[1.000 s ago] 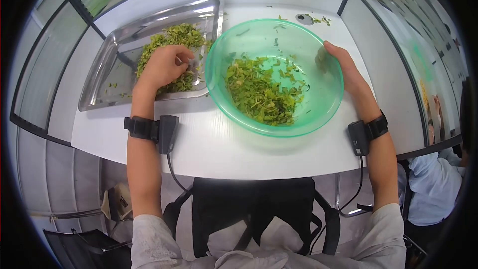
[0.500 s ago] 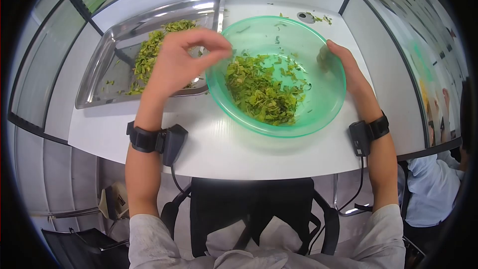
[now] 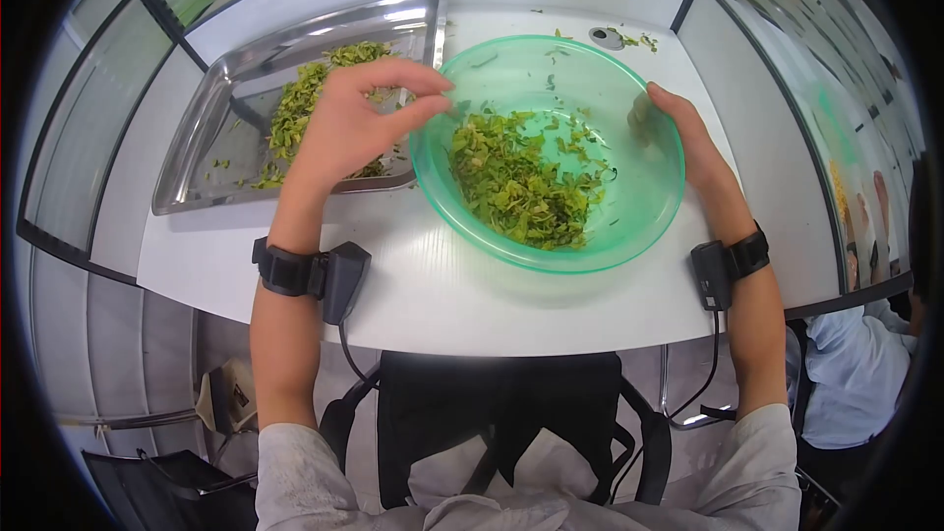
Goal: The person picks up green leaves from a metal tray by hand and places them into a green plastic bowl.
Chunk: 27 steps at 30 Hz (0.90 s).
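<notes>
A green translucent bowl (image 3: 629, 226) stands on the white table, tilted a little, with chopped green leaves (image 3: 521, 182) heaped in its left and lower part. My right hand (image 3: 683, 133) grips the bowl's right rim, thumb on the edge and fingers behind the wall. At the left rim is my left hand (image 3: 369, 118), its thumb and index finger slightly apart near the edge, with nothing visible between them. Behind that hand lies a steel tray (image 3: 197, 157) holding more chopped leaves (image 3: 295, 108), partly hidden by the hand.
Leaf scraps (image 3: 644, 41) lie round a cable hole (image 3: 606, 37) at the back of the table (image 3: 423, 305). Low partitions enclose it. A black chair (image 3: 501, 403) is below the front edge. Another person's light sleeve (image 3: 851, 374) shows at the lower right.
The thumb and index finger of my left hand have parted slightly. The bowl appears shifted very slightly right, with my right hand still on it.
</notes>
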Each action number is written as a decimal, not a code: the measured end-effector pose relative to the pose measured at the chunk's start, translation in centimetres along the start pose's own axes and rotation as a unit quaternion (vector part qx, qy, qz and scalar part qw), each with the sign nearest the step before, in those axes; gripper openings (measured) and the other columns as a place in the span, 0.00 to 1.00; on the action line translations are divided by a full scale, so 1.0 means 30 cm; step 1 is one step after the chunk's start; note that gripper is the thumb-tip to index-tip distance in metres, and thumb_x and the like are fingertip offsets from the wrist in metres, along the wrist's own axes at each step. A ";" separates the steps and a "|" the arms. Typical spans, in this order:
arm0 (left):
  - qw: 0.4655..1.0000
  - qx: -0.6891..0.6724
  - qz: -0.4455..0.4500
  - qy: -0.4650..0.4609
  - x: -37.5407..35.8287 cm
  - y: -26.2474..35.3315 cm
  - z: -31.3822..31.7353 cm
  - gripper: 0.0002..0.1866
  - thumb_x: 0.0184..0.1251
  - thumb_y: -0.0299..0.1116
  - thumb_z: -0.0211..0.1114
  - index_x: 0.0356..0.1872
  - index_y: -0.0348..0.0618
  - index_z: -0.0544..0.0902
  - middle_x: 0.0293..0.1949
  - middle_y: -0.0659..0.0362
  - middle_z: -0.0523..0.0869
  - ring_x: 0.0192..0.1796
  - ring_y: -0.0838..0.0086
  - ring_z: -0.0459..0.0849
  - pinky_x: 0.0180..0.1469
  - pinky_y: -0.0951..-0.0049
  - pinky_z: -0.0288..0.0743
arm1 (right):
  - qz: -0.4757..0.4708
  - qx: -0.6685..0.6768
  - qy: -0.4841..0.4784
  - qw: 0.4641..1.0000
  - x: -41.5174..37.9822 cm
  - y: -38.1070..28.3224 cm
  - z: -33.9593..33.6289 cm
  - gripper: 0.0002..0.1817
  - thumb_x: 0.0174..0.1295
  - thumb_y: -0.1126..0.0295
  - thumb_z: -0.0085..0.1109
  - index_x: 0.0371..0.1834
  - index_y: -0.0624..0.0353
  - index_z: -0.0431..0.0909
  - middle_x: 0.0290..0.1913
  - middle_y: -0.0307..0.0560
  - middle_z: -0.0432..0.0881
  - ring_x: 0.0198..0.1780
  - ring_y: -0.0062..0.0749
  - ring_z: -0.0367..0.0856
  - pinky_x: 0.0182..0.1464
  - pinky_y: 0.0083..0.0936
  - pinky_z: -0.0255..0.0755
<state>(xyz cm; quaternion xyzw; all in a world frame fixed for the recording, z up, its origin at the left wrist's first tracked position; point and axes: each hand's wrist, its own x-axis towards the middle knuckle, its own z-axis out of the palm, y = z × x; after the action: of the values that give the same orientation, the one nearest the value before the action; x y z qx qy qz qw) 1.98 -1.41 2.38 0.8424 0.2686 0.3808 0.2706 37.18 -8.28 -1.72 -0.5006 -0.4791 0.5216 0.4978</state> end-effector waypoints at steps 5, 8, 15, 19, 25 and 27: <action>0.996 0.031 -0.044 0.077 0.018 -0.078 -0.035 0.07 0.56 0.24 0.68 0.37 0.40 0.85 0.36 0.62 0.87 0.38 0.78 0.82 0.46 0.76 0.74 | -0.007 -0.001 -0.010 1.000 0.002 0.002 -0.006 0.20 0.68 0.53 0.52 0.39 0.62 0.79 0.31 0.35 0.78 0.32 0.17 0.75 0.35 0.18 0.70; 0.990 0.099 -0.087 0.055 0.004 -0.155 -0.030 0.08 0.56 0.24 0.68 0.37 0.41 0.85 0.36 0.62 0.87 0.37 0.78 0.82 0.44 0.76 0.74 | -0.004 0.008 -0.013 1.000 0.008 0.008 -0.011 0.19 0.68 0.53 0.52 0.38 0.61 0.78 0.31 0.35 0.77 0.31 0.17 0.74 0.35 0.18 0.70; 0.983 0.178 -0.049 0.007 -0.014 -0.186 -0.026 0.11 0.55 0.20 0.62 0.39 0.42 0.85 0.40 0.57 0.87 0.42 0.66 0.83 0.49 0.68 0.75 | -0.008 0.001 -0.014 1.000 0.003 0.006 -0.012 0.18 0.68 0.53 0.52 0.35 0.59 0.77 0.30 0.35 0.77 0.30 0.17 0.73 0.34 0.18 0.69; 0.955 0.287 -0.015 -0.076 -0.031 -0.194 -0.018 0.13 0.53 0.20 0.61 0.40 0.42 0.85 0.41 0.51 0.86 0.45 0.59 0.83 0.50 0.63 0.76 | -0.006 -0.001 -0.015 1.000 0.004 0.003 -0.007 0.19 0.67 0.53 0.52 0.35 0.60 0.77 0.30 0.35 0.76 0.31 0.17 0.73 0.35 0.18 0.69; 0.959 0.244 -0.101 -0.098 -0.020 -0.188 -0.031 0.12 0.51 0.21 0.66 0.38 0.39 0.84 0.34 0.53 0.86 0.33 0.66 0.84 0.40 0.69 0.78 | -0.005 -0.006 -0.008 1.000 0.003 0.002 -0.004 0.19 0.67 0.52 0.53 0.35 0.59 0.77 0.29 0.35 0.76 0.30 0.17 0.73 0.34 0.18 0.69; 0.959 0.248 -0.101 -0.092 -0.021 -0.187 -0.031 0.12 0.51 0.22 0.66 0.38 0.40 0.84 0.33 0.54 0.86 0.32 0.65 0.84 0.39 0.69 0.78 | -0.006 -0.004 -0.009 1.000 0.007 0.007 -0.010 0.19 0.67 0.52 0.53 0.35 0.59 0.77 0.29 0.35 0.76 0.30 0.17 0.73 0.34 0.18 0.69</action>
<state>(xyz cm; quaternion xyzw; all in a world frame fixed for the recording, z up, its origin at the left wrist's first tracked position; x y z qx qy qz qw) -0.49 2.38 -1.11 0.8829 0.4124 0.1935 0.1141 37.46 -8.10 -1.94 -0.4949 -0.4887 0.5215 0.4942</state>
